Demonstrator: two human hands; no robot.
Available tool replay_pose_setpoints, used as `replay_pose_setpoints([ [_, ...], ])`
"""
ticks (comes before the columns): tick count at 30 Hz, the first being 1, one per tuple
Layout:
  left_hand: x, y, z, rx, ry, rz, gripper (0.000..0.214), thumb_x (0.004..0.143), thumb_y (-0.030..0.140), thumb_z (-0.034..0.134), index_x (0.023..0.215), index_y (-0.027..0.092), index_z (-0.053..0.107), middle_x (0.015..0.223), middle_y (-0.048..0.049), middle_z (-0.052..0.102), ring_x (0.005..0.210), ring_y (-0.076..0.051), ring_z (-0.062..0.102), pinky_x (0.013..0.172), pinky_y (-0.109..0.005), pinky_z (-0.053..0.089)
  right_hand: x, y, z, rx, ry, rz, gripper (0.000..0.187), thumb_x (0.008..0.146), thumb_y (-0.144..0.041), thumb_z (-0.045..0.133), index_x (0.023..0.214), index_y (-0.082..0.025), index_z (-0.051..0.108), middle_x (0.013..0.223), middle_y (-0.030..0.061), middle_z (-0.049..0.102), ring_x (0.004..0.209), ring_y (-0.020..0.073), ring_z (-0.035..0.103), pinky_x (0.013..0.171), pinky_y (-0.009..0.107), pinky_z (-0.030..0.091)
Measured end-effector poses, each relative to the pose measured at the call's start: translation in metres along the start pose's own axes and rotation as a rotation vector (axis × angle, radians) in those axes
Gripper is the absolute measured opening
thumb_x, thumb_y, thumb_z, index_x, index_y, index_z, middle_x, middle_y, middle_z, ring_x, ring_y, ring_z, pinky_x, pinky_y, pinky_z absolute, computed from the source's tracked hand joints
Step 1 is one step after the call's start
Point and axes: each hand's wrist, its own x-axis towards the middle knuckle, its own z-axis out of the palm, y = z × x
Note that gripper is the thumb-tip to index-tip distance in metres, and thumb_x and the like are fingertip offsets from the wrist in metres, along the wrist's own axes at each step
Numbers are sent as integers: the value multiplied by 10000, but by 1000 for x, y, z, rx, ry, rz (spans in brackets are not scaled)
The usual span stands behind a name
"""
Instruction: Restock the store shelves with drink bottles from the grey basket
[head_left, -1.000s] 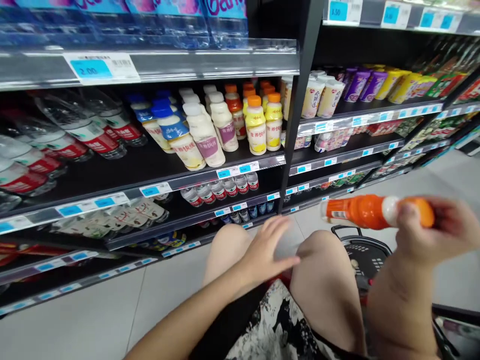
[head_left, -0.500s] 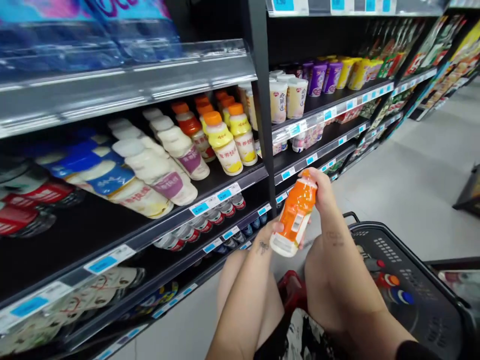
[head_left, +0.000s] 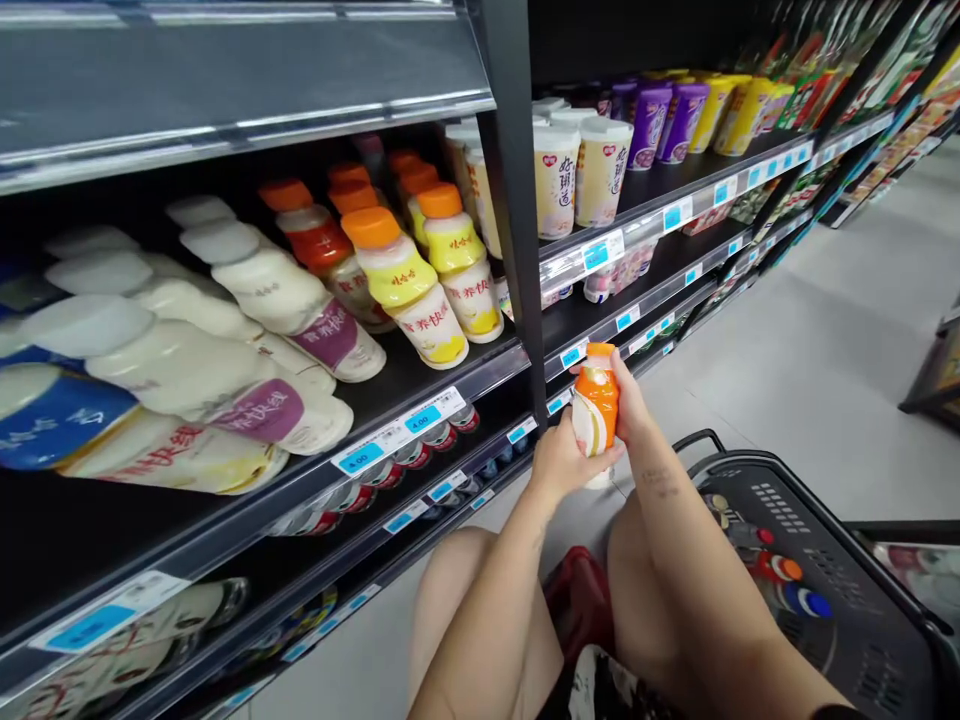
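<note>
An orange drink bottle (head_left: 595, 408) with an orange cap stands upright between both my hands, in front of the black shelf upright. My left hand (head_left: 559, 462) is wrapped round its lower part from the left. Its right side and back are gripped by my right hand (head_left: 628, 412). Just left of it, on the shelf (head_left: 420, 380), stand yellow-labelled bottles with orange caps (head_left: 409, 288) and white milk-drink bottles (head_left: 270, 295).
A black shopping basket (head_left: 817, 560) with several items sits at my right knee. Cream cups (head_left: 577, 170) and purple and yellow cans fill the right-hand shelf. Lower shelves hold small bottles. Pale floor tiles stretch away to the right along the aisle.
The bottle was sideways in my right hand alone, out to the right. It came in front of me, my left hand took hold, and it turned upright. My view moved closer to the shelf.
</note>
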Motion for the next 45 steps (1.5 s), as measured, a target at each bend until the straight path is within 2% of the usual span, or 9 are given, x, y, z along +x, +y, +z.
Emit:
replay_pose_setpoints([
  [2,2,-2,-9,0,-52,57,637,766,577,745,1229,192,539,1040,-113,746,951,-352,718,812,-427,529,3,-3,-2,61,30,24,497,827,-709,642,856,-217,705,695,34,701,581,190,653,546,327,583],
  [6,6,-6,-18,-360,-260,190,594,866,573,652,1296,196,489,1141,-95,699,1036,-286,686,844,-362,528,2,-11,-6,205,-2,-32,551,806,-746,610,830,-199,677,720,50,704,611,201,672,528,321,580],
  [9,9,-7,-18,-575,-432,199,830,761,504,806,1409,218,375,1346,-116,607,1203,-289,620,958,-365,515,-1,-13,-9,330,-24,-122,638,792,-821,567,826,-191,656,706,37,677,594,159,645,539,273,561],
  [11,10,-6,-15,-581,-473,186,971,671,417,892,1430,230,315,1395,-132,573,1205,-286,620,973,-371,515,-2,-10,-11,346,-43,-153,642,782,-842,559,857,-211,648,703,15,657,577,137,613,528,253,535],
  [17,6,-5,-9,-324,-310,279,980,656,329,873,1460,236,319,1389,-123,597,1170,-285,645,963,-382,524,2,-5,-18,153,-77,-159,594,789,-820,540,900,-244,634,685,13,633,581,157,564,509,266,462],
  [24,0,-3,-9,-164,-280,236,973,670,391,838,1493,237,342,1209,-84,721,1048,-306,715,845,-370,564,3,-11,-9,156,-123,-154,581,777,-768,547,848,-201,653,648,33,623,570,158,553,527,266,448],
  [30,0,-2,-8,-79,-237,249,974,658,430,826,1491,224,365,1184,-85,736,1057,-333,719,836,-388,572,18,-4,-21,233,-248,-170,592,764,-751,565,958,-199,659,1008,91,689,686,158,569,568,280,498],
  [39,-2,-5,-3,66,-162,168,1023,664,488,803,1524,217,321,1084,-90,764,969,-380,738,794,-436,572,46,9,-39,163,-346,-79,417,776,-483,654,1067,-185,647,1140,105,708,891,198,651,673,285,570],
  [45,-5,-9,-2,70,-132,180,949,668,537,798,1461,214,390,1085,-98,764,976,-379,738,809,-444,582,45,12,-30,115,-269,-67,259,767,-341,694,994,-228,644,1073,68,732,863,191,666,635,267,561],
])
